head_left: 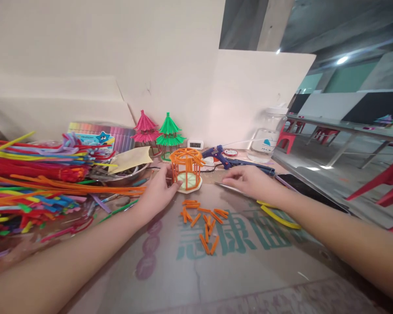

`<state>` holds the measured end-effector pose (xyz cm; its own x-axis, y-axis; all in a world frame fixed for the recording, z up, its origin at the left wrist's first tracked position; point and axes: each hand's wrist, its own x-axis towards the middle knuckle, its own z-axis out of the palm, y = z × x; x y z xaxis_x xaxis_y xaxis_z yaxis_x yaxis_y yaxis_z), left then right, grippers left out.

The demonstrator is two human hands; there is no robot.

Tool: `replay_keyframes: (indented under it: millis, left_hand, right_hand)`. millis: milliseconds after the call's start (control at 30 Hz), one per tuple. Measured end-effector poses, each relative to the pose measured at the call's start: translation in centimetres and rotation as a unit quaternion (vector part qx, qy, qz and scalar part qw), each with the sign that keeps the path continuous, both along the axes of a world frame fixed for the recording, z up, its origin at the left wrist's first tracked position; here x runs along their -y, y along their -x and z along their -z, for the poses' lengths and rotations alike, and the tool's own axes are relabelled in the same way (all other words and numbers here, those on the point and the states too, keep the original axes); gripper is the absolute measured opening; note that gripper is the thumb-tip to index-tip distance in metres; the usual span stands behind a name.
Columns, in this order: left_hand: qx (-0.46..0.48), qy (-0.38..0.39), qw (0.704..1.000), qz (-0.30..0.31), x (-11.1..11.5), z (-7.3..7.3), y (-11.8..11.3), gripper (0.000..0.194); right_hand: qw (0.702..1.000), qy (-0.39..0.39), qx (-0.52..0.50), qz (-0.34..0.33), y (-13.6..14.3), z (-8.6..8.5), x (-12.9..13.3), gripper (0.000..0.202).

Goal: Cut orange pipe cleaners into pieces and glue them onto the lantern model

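Observation:
An orange pipe-cleaner frame stands upright on a pale round base near the middle of the table. My left hand holds it from the left, thumb at the base and fingers behind a post. To the right, my right hand has its fingers pressed together on a thin, flat, pointed tool, whose kind I cannot make out. Several short orange pieces lie scattered in front of the frame.
Pipe cleaners are heaped at the left by a metal bowl. Behind stand pink and green towers. A glue gun, water bottle and yellow strips are at the right.

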<state>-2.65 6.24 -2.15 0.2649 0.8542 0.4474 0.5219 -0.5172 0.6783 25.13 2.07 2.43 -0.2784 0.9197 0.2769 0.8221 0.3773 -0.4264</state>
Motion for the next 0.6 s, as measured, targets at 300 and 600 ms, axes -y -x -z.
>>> replay_keyframes:
  millis: [300, 600]
  left_hand:
    - [0.006, -0.014, 1.0, -0.003, -0.1, 0.4, 0.1, 0.032]
    - [0.02, 0.009, 0.999, 0.026, 0.6, -0.2, -0.1, 0.031]
  right_hand:
    - [0.983, -0.031, 0.082, -0.163, 5.4, 1.4, 3.0, 0.006]
    - [0.977, -0.043, -0.168, -0.123, 5.7, -0.1, 4.8, 0.007]
